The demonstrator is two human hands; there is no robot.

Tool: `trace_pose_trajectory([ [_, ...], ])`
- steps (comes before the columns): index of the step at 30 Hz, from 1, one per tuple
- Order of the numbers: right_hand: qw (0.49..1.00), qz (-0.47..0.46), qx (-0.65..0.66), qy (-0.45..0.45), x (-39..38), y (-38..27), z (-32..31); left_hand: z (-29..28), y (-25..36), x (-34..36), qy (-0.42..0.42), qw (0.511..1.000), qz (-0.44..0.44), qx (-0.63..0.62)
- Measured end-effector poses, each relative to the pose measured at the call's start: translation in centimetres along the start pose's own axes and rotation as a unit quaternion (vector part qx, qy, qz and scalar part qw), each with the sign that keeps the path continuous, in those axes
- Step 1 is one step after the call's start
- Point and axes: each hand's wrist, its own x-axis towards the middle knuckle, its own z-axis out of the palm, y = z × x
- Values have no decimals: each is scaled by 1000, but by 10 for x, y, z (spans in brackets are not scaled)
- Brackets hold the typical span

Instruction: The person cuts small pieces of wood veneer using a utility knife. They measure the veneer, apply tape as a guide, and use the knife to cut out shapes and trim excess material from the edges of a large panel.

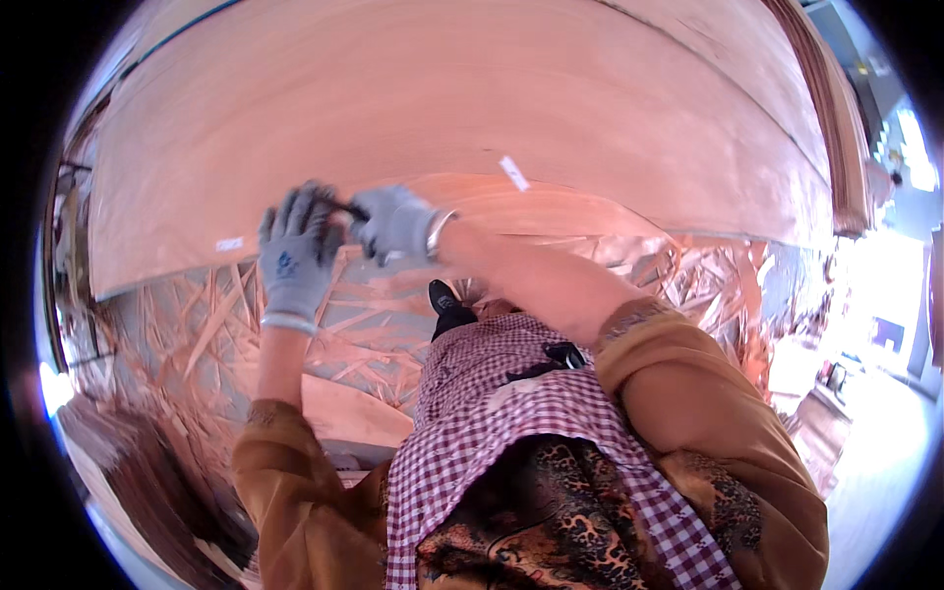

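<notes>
A large thin reddish-brown wood sheet (393, 118), like veneer, stretches across the space in front of me. My left hand (293, 265), in a grey glove with darker fingertips, lies over its near edge with fingers stretched out and a little apart. Just to the right is my right hand (393, 224), also gloved, its fingers curled round a small dark narrow tool (346, 207). The tool points toward my left fingertips; blur hides its exact kind and whether they touch. A white paper strip (513, 173) lies on the sheet, right of both hands.
Torn wood strips (374, 334) litter the floor below the sheet's near edge, around my shoe (444, 295). Stacked sheets (147, 482) stand at the lower left. A second white label (228, 244) sits by the sheet's left near edge. More layered sheets (836, 128) hang at the right.
</notes>
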Motion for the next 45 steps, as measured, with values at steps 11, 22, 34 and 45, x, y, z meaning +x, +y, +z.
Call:
trace_pose_trajectory([
  [11,982,145,-60,-107,-222,92,-131,-21,50,-5,22,999,-19,42],
  [22,978,155,-134,-29,-269,171,-254,-10,367,20,16,975,119,-186],
  [34,967,43,-248,36,-267,197,-248,13,426,57,11,991,75,-111],
  [45,971,-8,-206,119,-354,224,-208,7,444,80,-8,997,70,-15],
])
